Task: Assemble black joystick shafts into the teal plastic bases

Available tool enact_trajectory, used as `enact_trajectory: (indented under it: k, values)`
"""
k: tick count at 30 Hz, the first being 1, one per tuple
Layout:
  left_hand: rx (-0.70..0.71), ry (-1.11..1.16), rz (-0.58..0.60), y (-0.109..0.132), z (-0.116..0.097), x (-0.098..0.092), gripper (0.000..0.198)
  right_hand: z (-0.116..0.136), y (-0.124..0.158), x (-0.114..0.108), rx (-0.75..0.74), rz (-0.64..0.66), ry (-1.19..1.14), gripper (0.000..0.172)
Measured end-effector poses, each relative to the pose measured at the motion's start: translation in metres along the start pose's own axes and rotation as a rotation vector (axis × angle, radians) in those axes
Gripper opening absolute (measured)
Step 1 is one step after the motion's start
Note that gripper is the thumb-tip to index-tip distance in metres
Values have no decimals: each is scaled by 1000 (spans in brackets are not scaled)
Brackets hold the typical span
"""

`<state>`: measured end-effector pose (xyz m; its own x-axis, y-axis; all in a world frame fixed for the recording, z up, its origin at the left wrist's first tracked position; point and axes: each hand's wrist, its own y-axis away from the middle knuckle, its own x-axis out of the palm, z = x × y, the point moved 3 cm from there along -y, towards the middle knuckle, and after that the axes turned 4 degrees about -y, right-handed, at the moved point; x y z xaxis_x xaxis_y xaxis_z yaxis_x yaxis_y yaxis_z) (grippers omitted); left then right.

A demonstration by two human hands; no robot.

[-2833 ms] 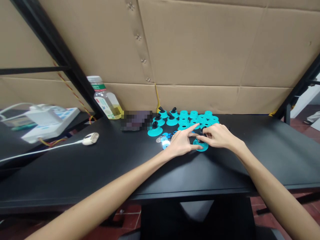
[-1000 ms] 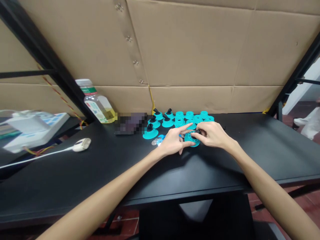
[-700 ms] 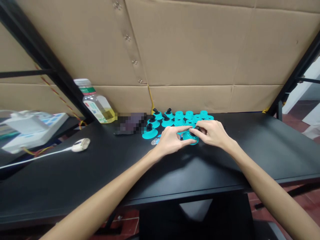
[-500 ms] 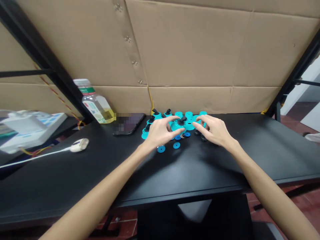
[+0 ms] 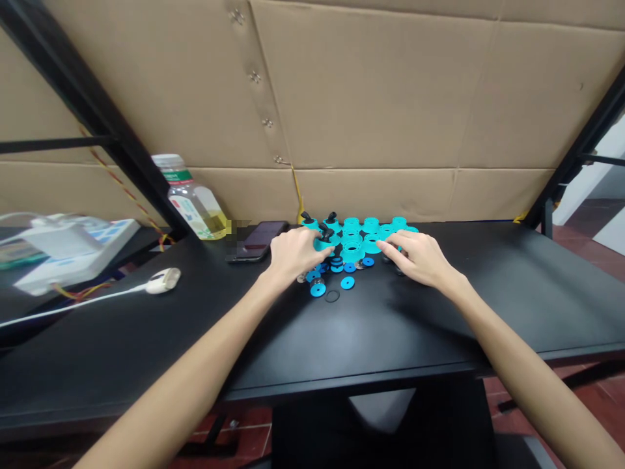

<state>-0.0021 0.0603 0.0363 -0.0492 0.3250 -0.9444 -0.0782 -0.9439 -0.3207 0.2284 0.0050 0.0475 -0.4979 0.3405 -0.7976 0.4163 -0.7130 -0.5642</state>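
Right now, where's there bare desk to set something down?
Bare desk lies well right of your right hand and between the black ring and front edge. It's crowded from your left hand to the right: teal cups, blue discs.

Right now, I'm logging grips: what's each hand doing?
Left hand: curved at a teal piece; whether it grips can't be told.
Right hand: half-curled by dark parts; any hold can't be told.
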Motion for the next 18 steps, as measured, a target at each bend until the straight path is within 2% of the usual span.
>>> enact_trajectory:
  k: [8, 18]
  values:
    - [91, -77, -17, 2, -4, 5, 40, -1, 0, 4, -20, 12, 5, 50]
    - [31, -85, -36, 2, 1, 4, 40, -1, 1, 5, -7, 48, -13, 53]
